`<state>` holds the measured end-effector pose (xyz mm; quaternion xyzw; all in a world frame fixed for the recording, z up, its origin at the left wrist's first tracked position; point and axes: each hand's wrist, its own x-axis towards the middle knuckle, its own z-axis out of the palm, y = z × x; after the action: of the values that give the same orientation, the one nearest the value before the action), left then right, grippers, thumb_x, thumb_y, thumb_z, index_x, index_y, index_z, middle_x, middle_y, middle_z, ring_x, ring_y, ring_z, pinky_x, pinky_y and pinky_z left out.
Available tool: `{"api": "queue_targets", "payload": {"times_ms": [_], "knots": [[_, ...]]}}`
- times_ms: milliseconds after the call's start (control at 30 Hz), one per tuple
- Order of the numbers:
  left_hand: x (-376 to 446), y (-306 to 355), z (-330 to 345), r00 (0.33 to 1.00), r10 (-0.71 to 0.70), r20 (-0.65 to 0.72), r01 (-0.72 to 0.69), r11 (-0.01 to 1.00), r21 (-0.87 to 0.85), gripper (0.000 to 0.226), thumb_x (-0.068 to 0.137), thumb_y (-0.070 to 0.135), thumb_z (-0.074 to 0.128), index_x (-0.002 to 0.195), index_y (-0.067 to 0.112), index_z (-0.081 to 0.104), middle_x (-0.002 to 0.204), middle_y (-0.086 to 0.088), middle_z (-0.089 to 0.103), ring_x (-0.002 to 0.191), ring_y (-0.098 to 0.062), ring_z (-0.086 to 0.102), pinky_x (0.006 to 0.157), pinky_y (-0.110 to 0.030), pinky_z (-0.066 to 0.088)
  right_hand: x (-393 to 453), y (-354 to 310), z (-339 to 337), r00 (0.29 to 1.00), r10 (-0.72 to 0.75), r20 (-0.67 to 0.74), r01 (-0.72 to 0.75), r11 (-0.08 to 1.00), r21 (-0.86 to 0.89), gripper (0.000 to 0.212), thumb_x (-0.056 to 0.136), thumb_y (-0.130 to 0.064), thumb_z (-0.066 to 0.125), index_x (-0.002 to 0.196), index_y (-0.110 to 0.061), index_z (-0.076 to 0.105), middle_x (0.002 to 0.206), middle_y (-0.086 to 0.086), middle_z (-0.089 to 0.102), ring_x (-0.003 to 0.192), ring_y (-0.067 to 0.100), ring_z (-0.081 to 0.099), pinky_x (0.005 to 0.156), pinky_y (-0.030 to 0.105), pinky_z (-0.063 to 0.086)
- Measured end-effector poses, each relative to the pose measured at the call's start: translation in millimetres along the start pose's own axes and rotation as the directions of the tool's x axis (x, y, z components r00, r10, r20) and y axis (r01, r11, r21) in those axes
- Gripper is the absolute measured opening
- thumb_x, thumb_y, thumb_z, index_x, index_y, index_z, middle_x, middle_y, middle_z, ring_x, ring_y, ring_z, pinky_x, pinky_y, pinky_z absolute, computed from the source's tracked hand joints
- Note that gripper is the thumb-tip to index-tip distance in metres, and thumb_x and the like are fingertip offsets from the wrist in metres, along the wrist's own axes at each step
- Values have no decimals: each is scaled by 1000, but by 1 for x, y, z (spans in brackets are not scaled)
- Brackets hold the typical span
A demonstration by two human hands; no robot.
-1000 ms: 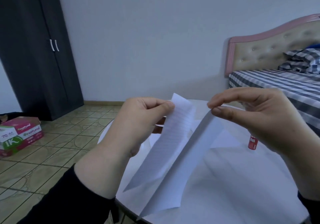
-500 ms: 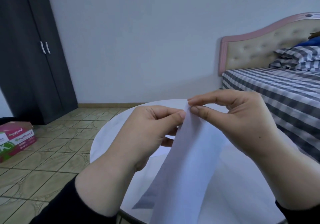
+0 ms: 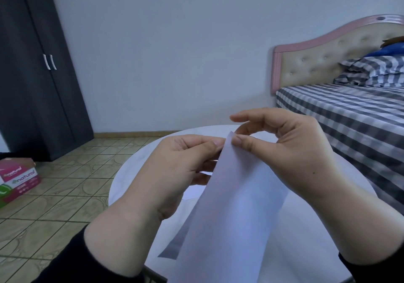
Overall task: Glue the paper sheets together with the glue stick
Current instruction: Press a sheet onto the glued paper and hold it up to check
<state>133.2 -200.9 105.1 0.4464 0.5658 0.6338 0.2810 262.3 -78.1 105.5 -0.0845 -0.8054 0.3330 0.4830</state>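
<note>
You have a single head-worn view, looking forward and down from close above your hands. It faces across the round table toward the far wall, with the wardrobe left and the bed right.

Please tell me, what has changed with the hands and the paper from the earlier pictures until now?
The two paper sheets, held apart a second ago, have been brought together and now hang as one strip. The right hand moved toward the left hand, and both pinch the same top edge. Both hands held paper throughout, above the round table. The glue stick is no longer in view.
</note>
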Motion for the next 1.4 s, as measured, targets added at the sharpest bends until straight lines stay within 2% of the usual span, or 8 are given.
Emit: {"api": "queue_targets", "payload": {"times_ms": [400, 633, 833, 967, 1100, 1167, 1333, 1400], "knots": [[3, -6, -2, 998, 50, -46, -47, 996, 80, 18, 91, 18, 62, 90, 12, 78, 87, -8, 76, 76, -21, 71, 65, -30, 55, -1, 3, 6, 999, 27, -29, -25, 997, 72, 32, 79, -13, 77, 100, -36, 70, 80, -11, 74, 86, 7, 70, 86, 35, 52], [3, -9, -4, 987, 111, -113, -82, 968, 235, 9, 85, 21, 71, 81, 18, 79, 81, -1, 76, 79, -21, 72, 75, -38, 55, 3, 11, 4, 992, 56, -116, -46, 995, 84, 28, 80, -10, 76, 93, -34, 73, 81, -8, 73, 80, 6, 68, 80, 25, 52], [5, -10, -8, 973, 202, -111, -148, 917, 372, 10, 86, 20, 71, 82, 24, 79, 79, 12, 75, 76, -3, 70, 64, -12, 49, 4, 16, 4, 975, 221, 18, -221, 969, 112, 12, 78, -16, 78, 83, -27, 76, 81, -12, 75, 81, 4, 70, 78, 24, 53], [11, -9, -24, 997, 58, -44, -25, 836, 548, 7, 86, 30, 71, 84, 27, 78, 79, 13, 74, 74, -2, 69, 61, -11, 46, 7, 27, 0, 941, 329, -73, -316, 937, 149, 6, 76, -17, 80, 79, -22, 77, 78, -6, 76, 77, 7, 69, 80, 29, 53], [18, -13, -57, 990, -124, -68, 136, 707, 694, 16, 82, 40, 73, 80, 25, 77, 83, 1, 74, 89, -27, 68, 84, -45, 54, 13, 40, -12, 880, 459, -121, -407, 862, 302, 10, 73, -11, 80, 81, -16, 76, 81, 1, 75, 78, 14, 66, 89, 37, 52], [17, -14, -67, 984, -169, -58, 163, 717, 678, 14, 83, 33, 74, 79, 20, 77, 80, -1, 74, 79, -22, 69, 76, -37, 57, 14, 45, -18, 851, 509, -127, -445, 829, 340, 12, 73, -12, 79, 85, -14, 76, 88, 4, 75, 83, 17, 67, 89, 39, 54], [20, -24, -71, 989, -25, -148, 93, 874, 478, 6, 86, 11, 70, 92, 13, 71, 61, 1, 70, 68, -17, 69, 67, -30, 56, 15, 54, -23, 784, 592, -184, -483, 769, 419, 8, 78, -12, 76, 84, -16, 72, 76, -4, 71, 56, 2, 62, 48, 18, 47], [23, -30, -69, 970, 107, -220, 5, 891, 455, 9, 87, 9, 69, 94, 15, 67, 48, 7, 58, 62, -9, 64, 68, -31, 58, 15, 57, -21, 762, 619, -191, -460, 725, 513, 10, 77, -8, 75, 83, -14, 70, 74, -3, 72, 58, 5, 65, 50, 17, 50]]}}
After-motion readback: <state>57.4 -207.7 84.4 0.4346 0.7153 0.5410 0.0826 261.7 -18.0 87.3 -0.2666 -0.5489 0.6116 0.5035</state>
